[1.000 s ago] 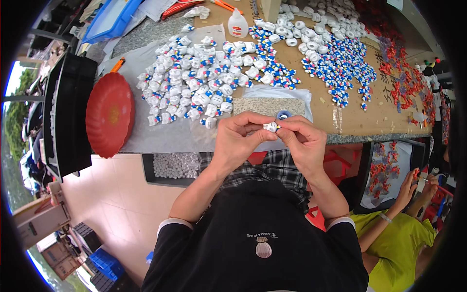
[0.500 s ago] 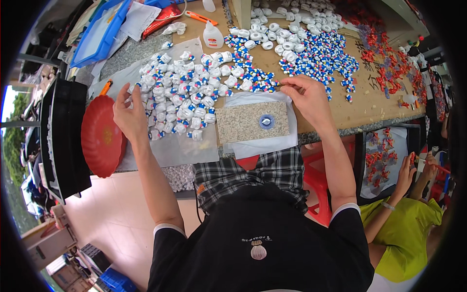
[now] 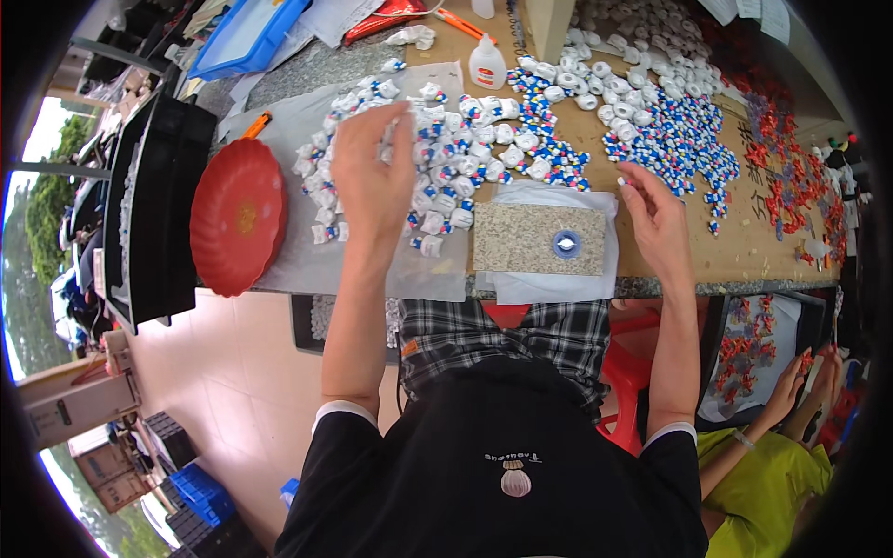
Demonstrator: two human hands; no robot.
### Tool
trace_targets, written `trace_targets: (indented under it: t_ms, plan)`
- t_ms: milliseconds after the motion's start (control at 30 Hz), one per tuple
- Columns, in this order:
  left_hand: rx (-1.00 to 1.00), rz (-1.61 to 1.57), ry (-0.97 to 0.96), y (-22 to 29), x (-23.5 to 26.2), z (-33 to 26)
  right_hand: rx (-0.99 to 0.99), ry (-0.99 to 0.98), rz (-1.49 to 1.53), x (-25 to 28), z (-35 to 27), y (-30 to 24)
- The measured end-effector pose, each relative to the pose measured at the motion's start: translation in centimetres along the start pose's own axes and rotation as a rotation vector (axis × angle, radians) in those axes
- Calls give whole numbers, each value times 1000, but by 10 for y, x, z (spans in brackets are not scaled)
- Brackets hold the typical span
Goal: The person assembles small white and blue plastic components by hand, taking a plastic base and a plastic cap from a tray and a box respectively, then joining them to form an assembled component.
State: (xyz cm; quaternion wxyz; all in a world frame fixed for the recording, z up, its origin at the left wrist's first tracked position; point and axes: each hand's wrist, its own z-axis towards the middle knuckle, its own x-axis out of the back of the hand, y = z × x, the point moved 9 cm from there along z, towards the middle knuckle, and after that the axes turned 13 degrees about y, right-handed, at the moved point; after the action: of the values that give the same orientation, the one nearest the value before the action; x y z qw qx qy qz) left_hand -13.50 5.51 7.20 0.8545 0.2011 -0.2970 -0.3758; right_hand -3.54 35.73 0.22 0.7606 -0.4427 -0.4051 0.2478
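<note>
My left hand [image 3: 370,181] is raised over a spread of small white figures with blue parts [image 3: 433,191]. Its fingers are bent and blurred, so I cannot make out whether anything is between them. To the right, my right hand [image 3: 659,216] pinches a small white piece [image 3: 622,181] between thumb and fingertips, just above the brown board. A speckled stone slab [image 3: 521,237] lies between the hands on white sheets [image 3: 600,206]. On the slab sits a small round blue-rimmed piece with a bright centre [image 3: 566,244].
Many tiny blue-and-white parts [image 3: 674,139] and white rounded pieces [image 3: 642,88] cover the board behind. A red scalloped dish [image 3: 233,251], orange cutter [image 3: 257,125] and white bottle [image 3: 486,65] stand around. At the right, another person's hands [image 3: 791,386] work over a tray of red pieces.
The view has shifted, so the table appears further right. My left hand has moved right, from the left edge of the figures to above them. My right hand stays beside the slab.
</note>
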Motion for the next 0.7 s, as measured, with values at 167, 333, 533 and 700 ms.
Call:
trace_targets:
  t_ms: [167,333,533,700]
  plan:
    - [17,-281,-546,71,-115,-36,-336,-90,281,3,-26,18]
    - [-253,-202,-503,99,-201,-46,-388,-27,383,17,-32,18]
    - [-444,64,-627,102,-225,-53,-459,-93,563,25,-36,22]
    - [-383,-85,-485,98,-194,-47,-491,-116,581,21,-44,18]
